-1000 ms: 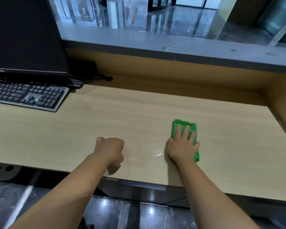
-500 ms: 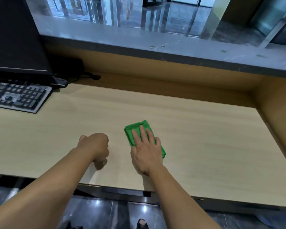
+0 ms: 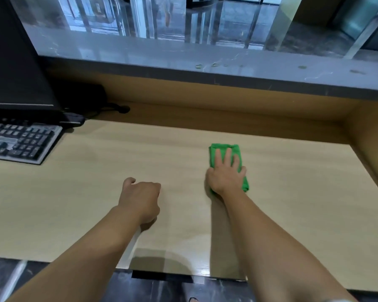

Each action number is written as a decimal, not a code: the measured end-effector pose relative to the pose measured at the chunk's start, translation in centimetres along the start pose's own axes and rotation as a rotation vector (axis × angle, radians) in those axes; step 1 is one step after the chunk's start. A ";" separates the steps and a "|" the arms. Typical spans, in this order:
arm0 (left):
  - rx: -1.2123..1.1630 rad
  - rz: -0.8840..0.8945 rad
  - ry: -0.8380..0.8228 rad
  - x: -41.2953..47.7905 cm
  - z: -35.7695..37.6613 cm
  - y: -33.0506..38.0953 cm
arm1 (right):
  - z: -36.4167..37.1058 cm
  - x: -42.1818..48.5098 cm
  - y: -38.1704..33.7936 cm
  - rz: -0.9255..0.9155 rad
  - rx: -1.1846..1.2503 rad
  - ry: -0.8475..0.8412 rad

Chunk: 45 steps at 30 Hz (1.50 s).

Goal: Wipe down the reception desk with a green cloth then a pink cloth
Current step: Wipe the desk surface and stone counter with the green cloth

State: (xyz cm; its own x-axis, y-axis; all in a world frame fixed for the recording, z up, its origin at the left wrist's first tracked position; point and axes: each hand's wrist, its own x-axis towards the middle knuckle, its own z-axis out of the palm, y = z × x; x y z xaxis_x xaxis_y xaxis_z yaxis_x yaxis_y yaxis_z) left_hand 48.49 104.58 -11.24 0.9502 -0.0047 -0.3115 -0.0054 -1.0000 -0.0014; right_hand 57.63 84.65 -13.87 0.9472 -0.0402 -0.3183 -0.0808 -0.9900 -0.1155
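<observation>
The folded green microfibre cloth (image 3: 227, 159) lies flat on the pale wood-grain reception desk (image 3: 292, 192), right of centre. The right hand (image 3: 225, 174) presses on it, fingers straight and spread. The left hand (image 3: 142, 198) rests beside it as an empty fist. A black keyboard (image 3: 20, 141) sits far left.

Right hand (image 3: 226, 174) flat on green cloth (image 3: 236, 150), desk (image 3: 96, 192); left hand (image 3: 142, 198) fisted beside.
</observation>
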 end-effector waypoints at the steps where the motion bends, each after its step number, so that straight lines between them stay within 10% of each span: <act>1: 0.006 -0.002 -0.012 0.2 -0.2 0.0 | 0.3 -0.2 -2.2 -0.072 -0.009 -0.006; 10: -0.033 0.010 -0.052 0.7 -0.5 -1.9 | 1.5 -0.4 -7.9 -0.514 -0.109 -0.098; 19: -0.045 0.011 -0.083 0.3 -0.8 -1.4 | -2.2 2.8 7.8 0.060 0.003 -0.021; 34: -0.022 -0.078 -0.147 -4.9 0.2 -2.4 | 7.0 -14.3 -6.1 -0.373 -0.014 -0.031; 45: -0.125 -0.018 -0.124 -6.9 0.9 0.2 | 2.6 -12.4 11.2 0.149 0.037 0.010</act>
State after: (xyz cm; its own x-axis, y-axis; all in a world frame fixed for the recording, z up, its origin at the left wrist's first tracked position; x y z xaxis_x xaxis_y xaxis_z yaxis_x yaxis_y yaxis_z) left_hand 41.62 104.46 -9.92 0.9039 0.0060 -0.4276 0.0576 -0.9925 0.1080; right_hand 44.19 74.45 -13.70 0.9269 -0.1875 -0.3253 -0.2315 -0.9675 -0.1020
